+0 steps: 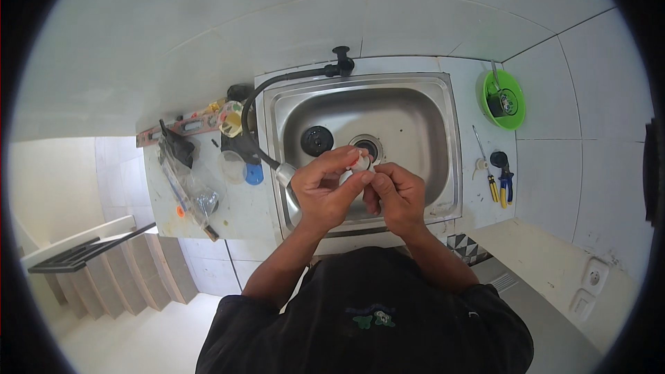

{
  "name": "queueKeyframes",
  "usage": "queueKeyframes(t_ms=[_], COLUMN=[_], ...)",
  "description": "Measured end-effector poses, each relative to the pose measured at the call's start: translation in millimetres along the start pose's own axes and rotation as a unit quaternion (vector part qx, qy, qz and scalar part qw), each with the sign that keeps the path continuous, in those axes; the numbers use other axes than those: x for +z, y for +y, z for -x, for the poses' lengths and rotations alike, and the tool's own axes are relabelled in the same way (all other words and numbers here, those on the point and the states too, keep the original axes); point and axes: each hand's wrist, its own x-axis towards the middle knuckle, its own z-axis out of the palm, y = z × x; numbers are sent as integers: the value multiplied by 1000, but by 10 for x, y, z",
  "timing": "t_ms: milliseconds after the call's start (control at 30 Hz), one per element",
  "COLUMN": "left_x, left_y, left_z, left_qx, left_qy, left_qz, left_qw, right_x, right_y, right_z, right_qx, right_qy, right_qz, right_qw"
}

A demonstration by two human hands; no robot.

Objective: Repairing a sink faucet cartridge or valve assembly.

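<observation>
Over the front half of a steel sink (454, 166), my two hands meet around a small white roll (361, 163) that looks like thread-seal tape, with a touch of red at its side. My left hand (327, 185) grips it between thumb and fingers. Thumb and fingertips of my right hand (400, 197) are pinched together at its right edge; what they pinch is too small to make out. Just beyond the fingers lies the drain opening (367, 144). A black round drain part (317, 140) rests in the basin to the left.
A black tap hose (284, 77) arches over the sink's left rim. On the right counter are a green bowl (517, 120) holding small parts, a screwdriver (493, 188) and pliers (506, 183). The left counter holds a spirit level (194, 125), a blue lid (254, 174) and plastic bags (201, 190).
</observation>
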Motion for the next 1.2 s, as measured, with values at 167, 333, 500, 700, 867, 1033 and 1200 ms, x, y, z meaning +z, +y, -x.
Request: queueKeyframes(t_ms=[167, 333, 500, 700, 867, 1033, 1200], left_x=[-56, 3, 14, 91, 67, 97, 87], left_y=[-113, -229, -447, -687, -897, -994, -1075], left_z=[-46, -6, 22, 64, 146, 124, 55], left_qx=[-23, -95, -128, -201, -221, -190, -153], left_qy=[-3, 50, 86, 132, 132, 85, 69], left_qz=[-33, -55, 7, 101, 108, 63, 36], left_qw=[999, 993, 988, 965, 960, 976, 985], right_x=[-37, -91, -197, -351, -530, -578, -600], right_y=[121, 169, 182, 382, 585, 710, 649], right_z=[-75, -185, -236, -299, -270, -226, -326], right_qx=[13, -20, -139, -182, -160, -93, 90], right_qy=[5, 75, 110, 151, 155, 170, 179], right_qz=[9, 85, 291, 261, 259, 148, -139], right_qw=[1000, 993, 940, 936, 940, 970, 970])
